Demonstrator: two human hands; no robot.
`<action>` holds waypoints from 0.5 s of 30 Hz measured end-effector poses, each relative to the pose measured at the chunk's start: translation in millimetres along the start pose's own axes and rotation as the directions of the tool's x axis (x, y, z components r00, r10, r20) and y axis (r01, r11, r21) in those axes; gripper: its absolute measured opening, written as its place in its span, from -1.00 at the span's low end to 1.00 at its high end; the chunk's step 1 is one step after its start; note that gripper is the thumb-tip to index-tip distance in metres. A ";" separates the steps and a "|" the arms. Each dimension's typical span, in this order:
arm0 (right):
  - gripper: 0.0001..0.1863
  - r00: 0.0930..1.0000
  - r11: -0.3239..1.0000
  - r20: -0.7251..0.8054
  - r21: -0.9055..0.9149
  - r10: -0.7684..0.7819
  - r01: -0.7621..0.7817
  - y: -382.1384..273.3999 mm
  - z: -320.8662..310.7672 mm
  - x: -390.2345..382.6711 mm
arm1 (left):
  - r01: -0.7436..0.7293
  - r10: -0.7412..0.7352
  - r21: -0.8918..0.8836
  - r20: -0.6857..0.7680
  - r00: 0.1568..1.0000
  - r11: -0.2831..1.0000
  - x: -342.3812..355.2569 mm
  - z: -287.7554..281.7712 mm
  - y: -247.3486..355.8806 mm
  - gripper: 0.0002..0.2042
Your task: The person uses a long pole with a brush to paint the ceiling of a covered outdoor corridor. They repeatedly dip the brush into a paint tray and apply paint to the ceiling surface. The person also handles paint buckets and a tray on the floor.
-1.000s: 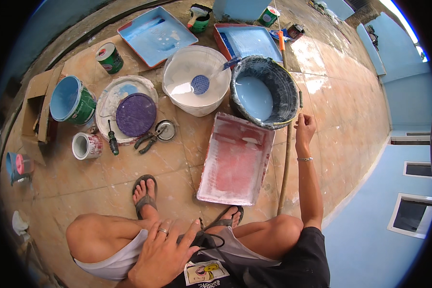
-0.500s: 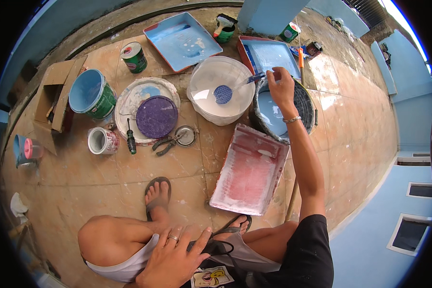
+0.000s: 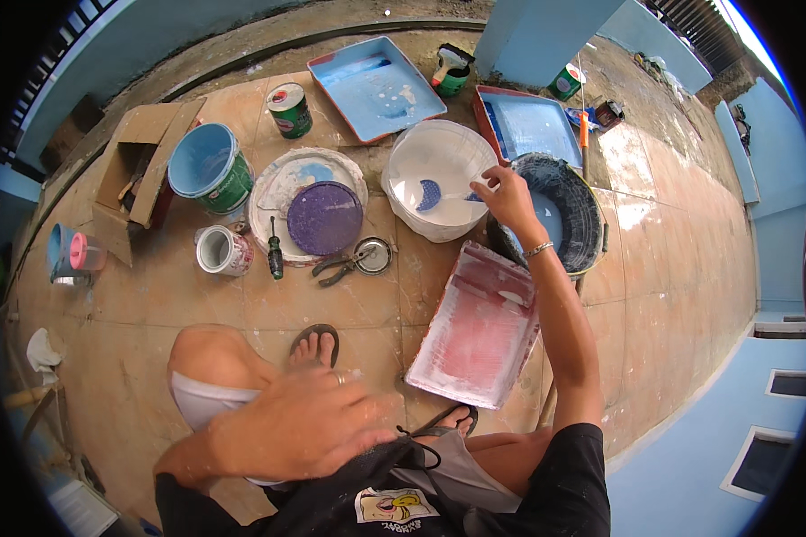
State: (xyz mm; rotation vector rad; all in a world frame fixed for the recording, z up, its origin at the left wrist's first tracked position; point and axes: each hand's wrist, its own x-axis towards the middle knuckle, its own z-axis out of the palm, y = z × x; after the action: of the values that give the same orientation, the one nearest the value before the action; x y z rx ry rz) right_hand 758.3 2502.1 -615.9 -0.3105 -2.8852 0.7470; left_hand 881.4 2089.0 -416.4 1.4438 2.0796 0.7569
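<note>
My right hand (image 3: 510, 199) is closed in a pinch at the right rim of a white paint tub (image 3: 423, 225), on the handle of a tool with a blue mesh-like head (image 3: 430, 194). That head lies partly under the white paint, and my fingers cover the handle's end. A black bucket (image 3: 578, 201) holding light blue paint stands just right, partly under my wrist. Nearer to me, a paint tray (image 3: 475, 336) with a pinkish, white-smeared bed lies beside my forearm. My left hand (image 3: 304, 421), blurred, hovers over my lap with fingers extended, holding nothing visible.
Left of the tub lie a purple lid (image 3: 325, 219) on a white-smeared lid, a screwdriver (image 3: 276, 252) and pliers (image 3: 336, 268). Farther left are a blue-lined bucket (image 3: 228, 183) and a cardboard box (image 3: 121, 183). Two blue trays (image 3: 376, 89) sit at the back.
My right hand has come down and left from over the black bucket to the tub's rim. The blue head shows less above the paint. My left hand has shifted, and the view has turned slightly.
</note>
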 end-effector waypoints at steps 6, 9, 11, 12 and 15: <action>-0.65 0.997 0.948 -0.020 -0.312 -0.080 0.070 -21.0 0.5 -27.1 | 0.216 -0.238 -0.119 -0.230 0.944 0.969 157.4 -52.5 -179.0 -0.69; -0.67 1.000 0.911 0.016 -0.412 -0.027 0.031 -17.8 7.6 -26.0 | 0.712 -0.771 -0.425 0.049 0.634 0.559 216.3 -25.4 -258.8 -0.46; -0.69 0.999 0.893 0.014 -0.448 -0.045 0.047 -16.2 13.7 -23.6 | 0.673 -0.774 -0.555 0.081 0.629 0.489 235.5 2.8 -290.3 -0.38; -0.71 0.999 0.885 0.037 -0.464 -0.023 0.037 -15.9 15.8 -22.1 | 0.668 -0.785 -0.609 0.116 0.609 0.428 243.4 11.3 -302.3 -0.33; -0.73 0.999 0.909 0.035 -0.417 0.006 0.009 -17.9 17.6 -18.1 | 0.600 -0.687 -0.645 0.157 0.710 0.473 264.0 27.6 -329.0 -0.27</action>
State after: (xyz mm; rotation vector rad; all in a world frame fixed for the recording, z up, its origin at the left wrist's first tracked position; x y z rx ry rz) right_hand 769.5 2474.4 -624.0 -0.3433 -3.0558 0.1222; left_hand 595.5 2249.1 -683.6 0.1555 1.9007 1.0959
